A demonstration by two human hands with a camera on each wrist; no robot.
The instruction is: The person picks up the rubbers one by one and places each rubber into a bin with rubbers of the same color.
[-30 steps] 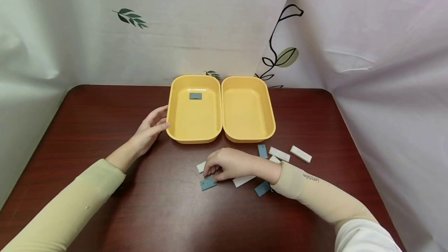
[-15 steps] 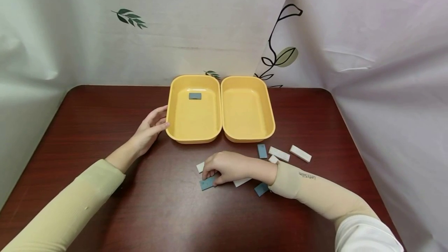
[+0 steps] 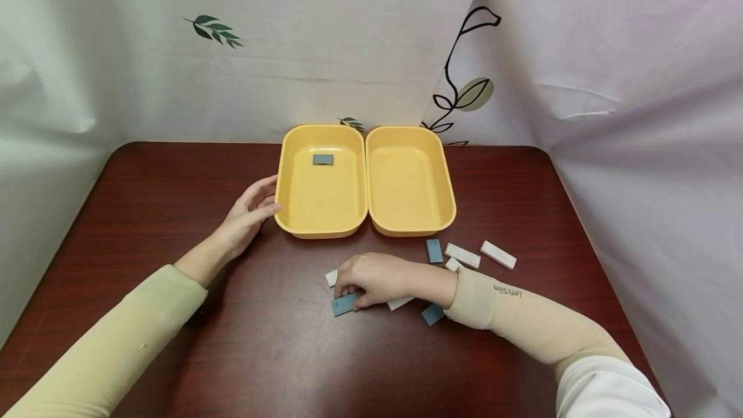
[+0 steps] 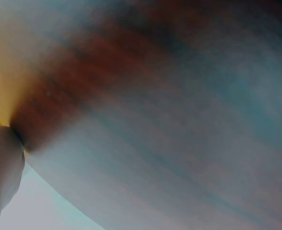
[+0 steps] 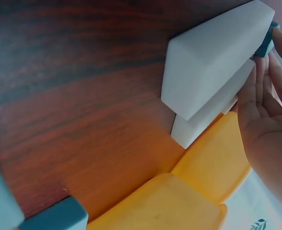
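Note:
Two yellow trays, a left one [image 3: 322, 218] and a right one [image 3: 412, 215], stand side by side on the table. My left hand [image 3: 246, 218] rests against the left tray's outer side, its thumb at the rim and its other fingertips hidden by the wall. One blue-grey block [image 3: 323, 160] lies in that tray. In front of the trays, my right hand [image 3: 377, 279] pinches another blue block [image 3: 344, 304] between thumb and fingers, low over the table. The right wrist view also shows these fingertips at the blue block [image 5: 265, 45], beyond a large-looking white block [image 5: 212, 57].
Around the right hand lie white blocks, one left of it [image 3: 331, 278] and one far right [image 3: 498, 255], among others. Two more blue blocks lie by the right tray [image 3: 434, 251] and near the sleeve [image 3: 433, 314]. A pale curtain [image 3: 325, 50] hangs behind the table.
My right hand has moved slightly down, with thumb and fingers now around the blue block. The left hand and trays stay in place.

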